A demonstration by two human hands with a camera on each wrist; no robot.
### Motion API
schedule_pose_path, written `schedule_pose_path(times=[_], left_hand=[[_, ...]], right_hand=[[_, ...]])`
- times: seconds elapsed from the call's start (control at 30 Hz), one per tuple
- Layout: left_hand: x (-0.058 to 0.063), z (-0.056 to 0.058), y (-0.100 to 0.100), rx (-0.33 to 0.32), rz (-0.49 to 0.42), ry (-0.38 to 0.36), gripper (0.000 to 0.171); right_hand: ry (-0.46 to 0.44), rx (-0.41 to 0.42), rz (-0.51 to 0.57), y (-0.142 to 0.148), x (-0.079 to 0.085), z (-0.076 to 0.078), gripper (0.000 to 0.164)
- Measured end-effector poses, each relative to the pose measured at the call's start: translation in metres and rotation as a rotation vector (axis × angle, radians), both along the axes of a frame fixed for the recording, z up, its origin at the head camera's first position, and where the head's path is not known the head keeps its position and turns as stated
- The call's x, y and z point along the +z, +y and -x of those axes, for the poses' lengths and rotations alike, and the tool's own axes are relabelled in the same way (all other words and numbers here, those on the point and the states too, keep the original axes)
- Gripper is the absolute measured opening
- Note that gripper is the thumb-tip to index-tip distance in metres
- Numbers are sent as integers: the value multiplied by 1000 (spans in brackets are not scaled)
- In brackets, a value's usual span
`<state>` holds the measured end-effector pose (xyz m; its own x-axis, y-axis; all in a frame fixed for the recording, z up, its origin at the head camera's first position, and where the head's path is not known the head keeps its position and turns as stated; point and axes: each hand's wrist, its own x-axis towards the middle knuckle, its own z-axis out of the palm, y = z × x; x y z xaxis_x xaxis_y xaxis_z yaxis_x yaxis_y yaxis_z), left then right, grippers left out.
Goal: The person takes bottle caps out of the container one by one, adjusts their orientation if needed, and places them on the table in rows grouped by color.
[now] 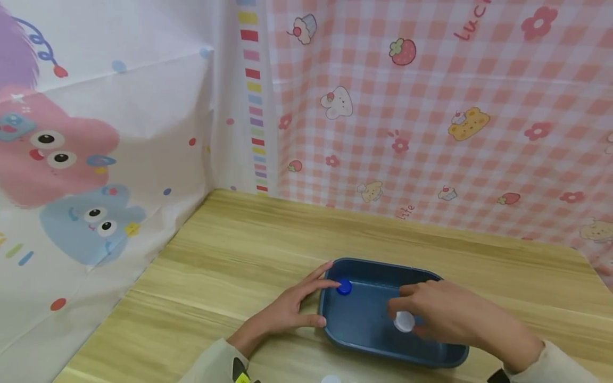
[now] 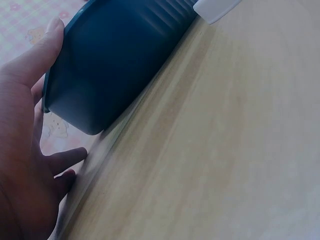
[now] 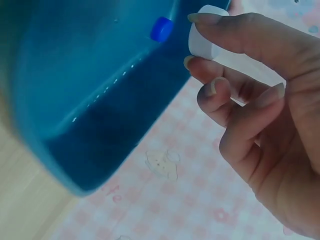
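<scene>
A dark blue rectangular tray [image 1: 378, 343] with raised walls sits on the table. My left hand [image 1: 287, 307] rests at its left end with fingers spread and fairly straight; the thumb touches the wall and one finger reaches over the rim. A blue bottle cap [image 1: 344, 287] lies inside the tray beside that fingertip; whether they touch I cannot tell. Over the tray's right part, my right hand [image 1: 442, 311] pinches a white bottle cap [image 3: 201, 42] between thumb and finger. In the right wrist view this cap is held above the tray, apart from the blue cap [image 3: 162, 29].
A white object [image 1: 330, 379], cut off by the head view's lower edge, is on the wooden table [image 1: 191, 298] in front of the tray. Patterned cloths hang behind [image 1: 421, 133] and at the left [image 1: 143, 117] of the table.
</scene>
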<state>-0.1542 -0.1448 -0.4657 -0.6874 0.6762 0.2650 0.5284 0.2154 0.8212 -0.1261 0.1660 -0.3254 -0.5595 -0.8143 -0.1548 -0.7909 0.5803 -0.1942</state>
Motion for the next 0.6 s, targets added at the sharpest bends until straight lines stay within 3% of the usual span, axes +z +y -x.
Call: schedule_pose_path(times=[0.33,0.5,0.6], left_hand=[[-1,0,-2,-5,-4,-5,67],[-1,1,-2,-3,-4,-5,64],[-1,1,-2,-8,-8,-7,65]], right_hand=[[12,-37,50,38,4,-23,40],[-66,-85,39,52,1,-35,37],[-173,-125,48,60,-4,-43,31]])
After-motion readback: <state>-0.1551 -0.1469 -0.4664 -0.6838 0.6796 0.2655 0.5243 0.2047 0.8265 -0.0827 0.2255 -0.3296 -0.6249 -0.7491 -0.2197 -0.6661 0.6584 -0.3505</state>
